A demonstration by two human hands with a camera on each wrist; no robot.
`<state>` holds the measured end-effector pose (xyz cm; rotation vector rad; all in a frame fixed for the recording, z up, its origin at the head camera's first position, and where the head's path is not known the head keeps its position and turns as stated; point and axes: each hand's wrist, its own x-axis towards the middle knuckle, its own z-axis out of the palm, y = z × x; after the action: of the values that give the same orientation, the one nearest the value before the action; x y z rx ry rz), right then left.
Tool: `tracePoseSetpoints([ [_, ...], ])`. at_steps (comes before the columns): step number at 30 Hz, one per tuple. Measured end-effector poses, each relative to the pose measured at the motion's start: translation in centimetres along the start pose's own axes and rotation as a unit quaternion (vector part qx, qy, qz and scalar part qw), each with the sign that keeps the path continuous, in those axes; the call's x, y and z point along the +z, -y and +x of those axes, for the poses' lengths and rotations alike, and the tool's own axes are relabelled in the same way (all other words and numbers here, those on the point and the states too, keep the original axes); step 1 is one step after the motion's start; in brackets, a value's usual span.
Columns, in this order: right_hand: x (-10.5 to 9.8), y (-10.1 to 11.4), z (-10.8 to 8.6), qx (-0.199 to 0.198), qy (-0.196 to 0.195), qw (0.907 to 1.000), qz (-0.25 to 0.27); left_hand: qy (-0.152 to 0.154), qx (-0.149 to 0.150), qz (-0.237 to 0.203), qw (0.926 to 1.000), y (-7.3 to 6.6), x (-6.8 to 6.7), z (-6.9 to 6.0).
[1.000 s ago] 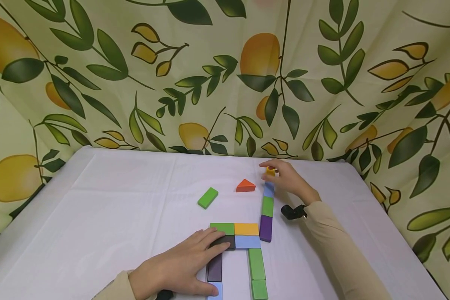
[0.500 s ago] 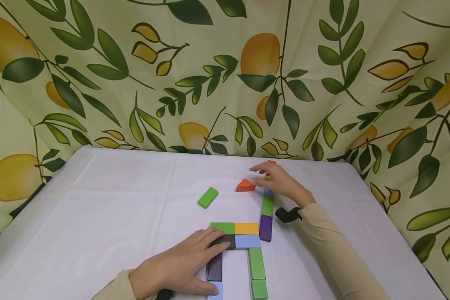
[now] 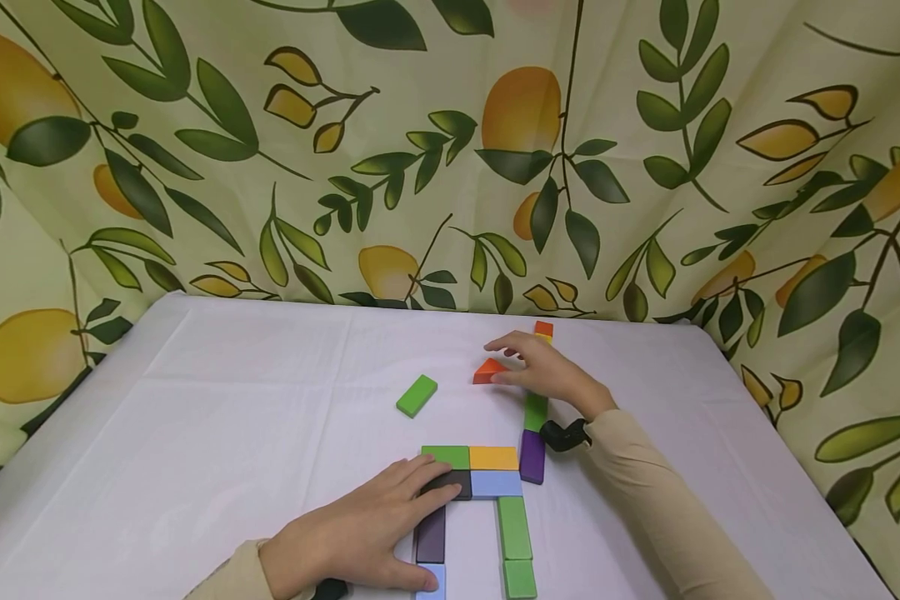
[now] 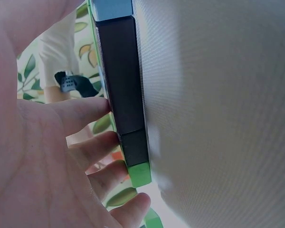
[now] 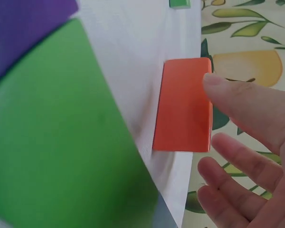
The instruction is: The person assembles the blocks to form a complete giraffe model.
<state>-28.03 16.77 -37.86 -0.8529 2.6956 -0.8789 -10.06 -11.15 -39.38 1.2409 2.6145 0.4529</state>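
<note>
My left hand (image 3: pixel 367 533) lies with fairly straight fingers along the left side of a block outline. Its fingertips touch a black block (image 3: pixel 462 487) and the thumb rests on a light blue block (image 3: pixel 437 579). In the left wrist view, the fingers press a dark purple block (image 4: pixel 121 76). Over the right-hand column of blocks hovers my right hand (image 3: pixel 551 371), fingers spread. Its thumb is beside an orange-red triangular block (image 3: pixel 486 372), whose flat side (image 5: pixel 183 104) shows in the right wrist view. The thumb tip is at that block's edge; the other fingers stand apart from it.
The right column shows a purple block (image 3: pixel 532 457), a green block (image 3: pixel 536 411) and a red block (image 3: pixel 543 327) at the far end. A loose green block (image 3: pixel 417 396) lies left of the triangle. A fruit-print curtain (image 3: pixel 420 167) hangs behind the table.
My right hand has left the yellow block at the far end of the column and moved left and nearer, to the triangular block. A red block there is now uncovered. The left hand stays put.
</note>
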Motion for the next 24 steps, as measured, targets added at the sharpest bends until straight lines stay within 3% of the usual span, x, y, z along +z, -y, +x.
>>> tracePoseSetpoints([
  [24, 1.2, 0.3, 0.9, -0.001, 0.034, 0.9975, -0.063, 0.004, -0.007, -0.004, 1.0, 0.0, 0.0, 0.2],
])
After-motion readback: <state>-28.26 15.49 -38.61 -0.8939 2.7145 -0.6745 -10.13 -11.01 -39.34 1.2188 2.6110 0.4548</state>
